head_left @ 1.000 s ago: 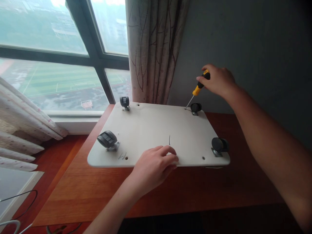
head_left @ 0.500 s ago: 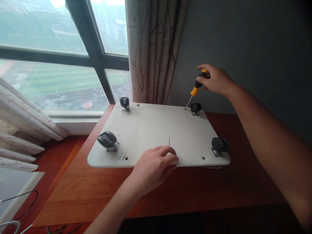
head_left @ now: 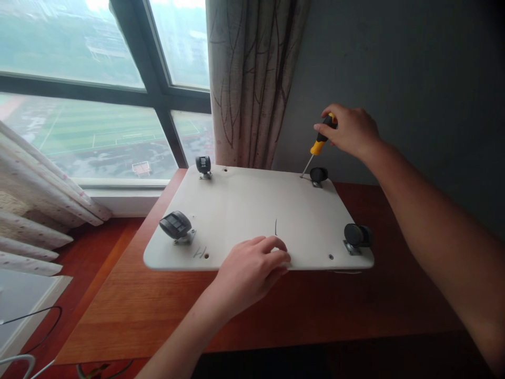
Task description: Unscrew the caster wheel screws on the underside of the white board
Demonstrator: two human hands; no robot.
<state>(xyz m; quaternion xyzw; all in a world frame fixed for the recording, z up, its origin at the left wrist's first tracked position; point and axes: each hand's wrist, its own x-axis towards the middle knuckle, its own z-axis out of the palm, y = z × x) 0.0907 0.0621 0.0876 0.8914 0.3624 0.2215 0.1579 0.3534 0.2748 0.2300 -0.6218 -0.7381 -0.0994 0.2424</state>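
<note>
My right hand (head_left: 352, 129) is closed round the black and yellow handle of a screwdriver (head_left: 319, 143). The tool leans to the right, its tip down at a hole near the far edge of a white board (head_left: 252, 205), close to the far right caster (head_left: 318, 175). My left hand (head_left: 258, 266) grips the board's near edge with bent fingers; the fingertips are partly hidden. Black casters also stand at the far left (head_left: 203, 166), near left (head_left: 176, 225) and near right (head_left: 357, 235) corners, wheels up.
The board lies on a reddish-brown wooden table (head_left: 158, 310). Other holes show in the board near its edges. Behind are a curtain (head_left: 252, 79), a grey wall (head_left: 379, 63) and a window (head_left: 98, 131). Cables (head_left: 59, 321) hang at the lower left.
My right hand has turned slightly on the screwdriver handle, with the tip at the same hole. My left hand stays on the board's near edge. The view has shifted a little.
</note>
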